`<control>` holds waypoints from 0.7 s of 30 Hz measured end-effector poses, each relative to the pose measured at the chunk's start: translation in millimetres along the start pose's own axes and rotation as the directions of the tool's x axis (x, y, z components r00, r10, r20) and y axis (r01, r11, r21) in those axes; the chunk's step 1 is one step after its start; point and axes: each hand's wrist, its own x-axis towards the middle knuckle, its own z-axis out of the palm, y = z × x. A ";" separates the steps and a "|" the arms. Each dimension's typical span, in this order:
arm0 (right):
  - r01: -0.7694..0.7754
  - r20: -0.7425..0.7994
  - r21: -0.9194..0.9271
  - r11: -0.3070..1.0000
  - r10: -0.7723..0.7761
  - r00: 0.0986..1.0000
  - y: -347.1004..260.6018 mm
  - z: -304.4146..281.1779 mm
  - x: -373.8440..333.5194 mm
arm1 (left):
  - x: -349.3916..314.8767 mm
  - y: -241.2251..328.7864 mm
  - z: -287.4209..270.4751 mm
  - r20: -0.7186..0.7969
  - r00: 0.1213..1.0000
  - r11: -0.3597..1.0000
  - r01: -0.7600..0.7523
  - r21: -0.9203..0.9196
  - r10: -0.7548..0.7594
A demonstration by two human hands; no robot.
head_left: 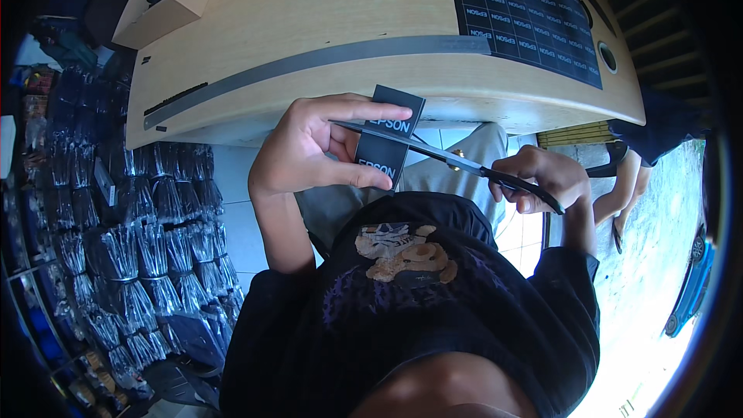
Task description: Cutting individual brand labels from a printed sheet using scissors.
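Observation:
My left hand pinches a short black strip with light lettering, fingers along its upper part and thumb at its lower end. Across the strip's middle, between two printed labels, lie the blades of a pair of scissors. Their tips reach past the strip toward my left palm. My right hand is closed round the black scissor handles. Both hands are above my lap, just in front of the table's near edge. Whether the blades have cut into the strip cannot be told.
On the wooden table lie a long metal ruler and a black sheet of repeated labels. An open cardboard box stands at the far left. Bundles in clear plastic fill the left side. Another person's legs show at right.

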 end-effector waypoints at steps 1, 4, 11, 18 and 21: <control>0.000 0.000 0.000 1.000 0.000 1.000 0.3 -0.2 0.0 | 0.1 0.1 -0.1 0.005 1.000 1.000 -0.004 0.002 0.004; -0.012 -0.003 0.017 1.000 0.012 1.000 -0.9 -0.2 -1.0 | 0.6 1.3 0.1 0.005 1.000 1.000 0.010 0.001 -0.010; -0.010 -0.020 0.023 1.000 0.010 1.000 1.9 0.0 -0.9 | 0.7 0.0 -3.6 0.044 0.999 1.000 -0.030 0.004 0.030; -0.001 -0.039 -0.005 1.000 0.001 0.999 5.0 0.1 -2.3 | 0.1 -2.0 -3.3 0.020 1.000 1.000 -0.012 -0.006 0.012; -0.003 -0.033 -0.011 1.000 0.003 0.999 5.8 0.3 -4.3 | -0.2 -2.4 -2.6 0.020 1.000 1.000 -0.013 -0.007 0.013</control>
